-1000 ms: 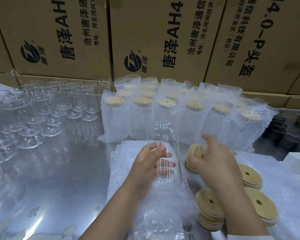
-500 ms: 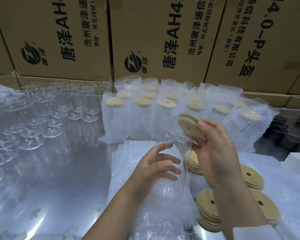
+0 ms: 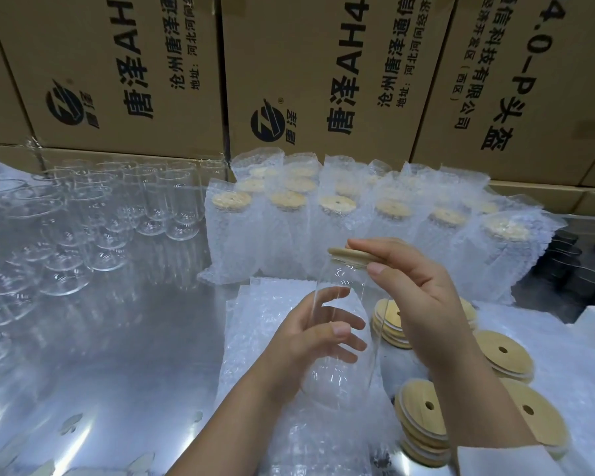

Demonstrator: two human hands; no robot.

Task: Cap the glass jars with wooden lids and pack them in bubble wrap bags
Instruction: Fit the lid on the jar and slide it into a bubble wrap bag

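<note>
Head view: the left hand (image 3: pixel 315 341) wraps around the body of a clear, tall glass jar (image 3: pixel 344 338), thumb in front and fingers curled behind the glass, holding it upright above a stack of flat bubble wrap bags (image 3: pixel 255 338) on the shiny metal table (image 3: pixel 117 355). The right hand (image 3: pixel 423 297) pinches a round, pale wooden lid (image 3: pixel 352 256) by its edge, thumb below and fingers over the top, and the lid sits at the jar's mouth, roughly level; whether it is fully seated I cannot tell.

To do this step well, I judge the lid should go down flat rather than edge first, so its seal enters the rim evenly, with pressure from the right palm straight down along the jar's axis while the left hand braces the glass lower down. The smooth glass looks likely to slip if the push comes sideways.

Spare wooden lids with centre holes (image 3: pixel 423 413) lie stacked just right of the jar. Uncapped clear jars (image 3: pixel 93 228) stand well to the left. Capped jars already in bubble wrap bags (image 3: pixel 334 218) stand in rows behind, against brown printed cardboard boxes (image 3: pixel 323 73).
</note>
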